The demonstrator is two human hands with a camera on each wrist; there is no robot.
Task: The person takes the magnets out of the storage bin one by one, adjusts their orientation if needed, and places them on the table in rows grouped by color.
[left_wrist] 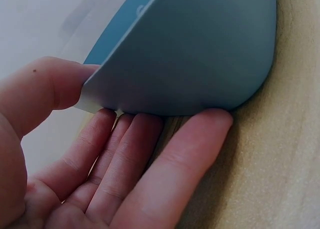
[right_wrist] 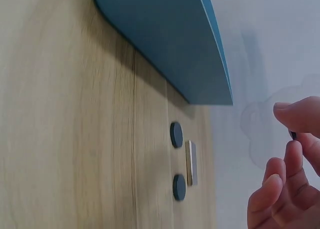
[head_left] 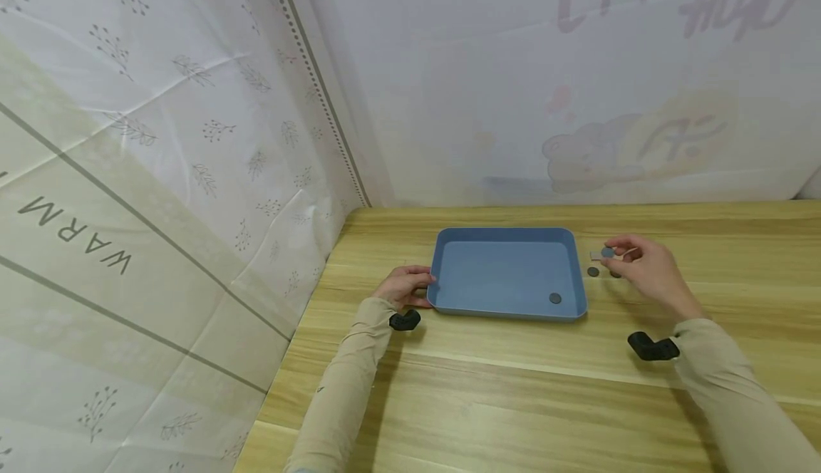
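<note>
A shallow blue tray point(head_left: 500, 273) sits on the wooden table, with one dark round disc point(head_left: 555, 298) inside near its front right corner. At the tray's left end my left hand point(head_left: 403, 286) grips it, the thumb over the rim and the fingertips point(left_wrist: 215, 121) at its lower edge. Just right of the tray, my right hand point(head_left: 651, 273) pinches a similar small disc point(head_left: 607, 252) between thumb and finger, above the table. Beneath that hand lie two more dark discs, a nearer one point(right_wrist: 176, 134) and another point(right_wrist: 179, 187), beside a small flat rectangular bar point(right_wrist: 192, 163).
The wooden table point(head_left: 487, 402) runs back to a pale printed cloth point(head_left: 436, 102) hanging behind it. Another patterned cloth point(head_left: 212, 174) hangs along the left edge. A black wrist mount point(head_left: 653, 347) juts from the right sleeve, and a second mount point(head_left: 405, 320) from the left.
</note>
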